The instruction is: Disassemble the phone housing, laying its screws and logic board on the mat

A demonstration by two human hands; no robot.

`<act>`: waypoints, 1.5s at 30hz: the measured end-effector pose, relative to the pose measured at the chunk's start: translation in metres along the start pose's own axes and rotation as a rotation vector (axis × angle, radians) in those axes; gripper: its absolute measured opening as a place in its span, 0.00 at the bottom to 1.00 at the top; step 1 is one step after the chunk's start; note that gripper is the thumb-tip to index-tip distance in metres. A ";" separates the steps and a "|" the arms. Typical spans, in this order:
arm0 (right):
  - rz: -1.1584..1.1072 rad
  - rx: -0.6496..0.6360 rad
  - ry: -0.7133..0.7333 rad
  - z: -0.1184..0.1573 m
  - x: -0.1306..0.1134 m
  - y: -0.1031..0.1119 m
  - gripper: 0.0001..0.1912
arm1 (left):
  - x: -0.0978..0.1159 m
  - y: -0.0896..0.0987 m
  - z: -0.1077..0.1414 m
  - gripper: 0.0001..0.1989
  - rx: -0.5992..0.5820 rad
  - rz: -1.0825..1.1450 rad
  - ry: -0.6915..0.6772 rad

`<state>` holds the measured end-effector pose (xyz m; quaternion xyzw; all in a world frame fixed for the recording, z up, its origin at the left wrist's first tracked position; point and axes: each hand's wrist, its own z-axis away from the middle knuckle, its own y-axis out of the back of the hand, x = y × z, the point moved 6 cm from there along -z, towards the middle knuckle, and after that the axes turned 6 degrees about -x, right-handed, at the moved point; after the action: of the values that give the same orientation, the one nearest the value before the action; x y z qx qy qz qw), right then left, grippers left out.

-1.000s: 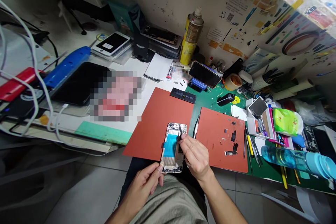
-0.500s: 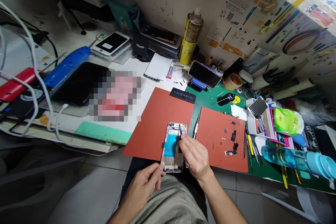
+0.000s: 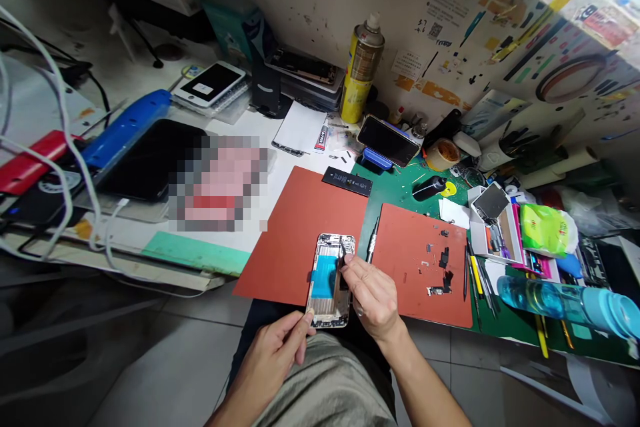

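In the box (image 3: 477,241), well right of the right hand (image 3: 373,295), small tools (image 3: 496,241). Pinching apparent tweezers (image 3: 343,251) there, over the frame (image 3: 326,307); pinching its corner with the left hand (image 3: 280,347).

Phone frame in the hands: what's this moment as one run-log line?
left hand: holds phone frame | right hand: holds slim dark tool at frame | battery: left mat's edge | small parts: right mat

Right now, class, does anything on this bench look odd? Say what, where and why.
The blue water bottle lies on its side among slim tools on the green mat, an odd spot for a drink; no spill shows.
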<state>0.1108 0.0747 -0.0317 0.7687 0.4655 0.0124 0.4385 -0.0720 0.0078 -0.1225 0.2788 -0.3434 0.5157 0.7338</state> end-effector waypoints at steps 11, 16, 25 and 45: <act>-0.117 0.094 -0.090 0.006 0.008 0.004 0.25 | -0.002 0.000 0.000 0.35 0.007 0.039 0.013; -0.379 0.334 -0.687 0.007 0.033 0.011 0.05 | -0.004 0.000 0.000 0.34 0.011 0.043 0.006; -0.346 0.382 -0.801 0.007 0.033 -0.001 0.07 | -0.013 -0.003 -0.001 0.37 -0.010 0.020 0.023; -0.030 0.311 -0.379 -0.010 0.007 -0.002 0.14 | -0.011 -0.007 -0.003 0.38 -0.038 0.029 0.028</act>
<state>0.1086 0.0870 -0.0296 0.8087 0.3825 -0.2101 0.3943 -0.0676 0.0017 -0.1332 0.2527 -0.3470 0.5236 0.7359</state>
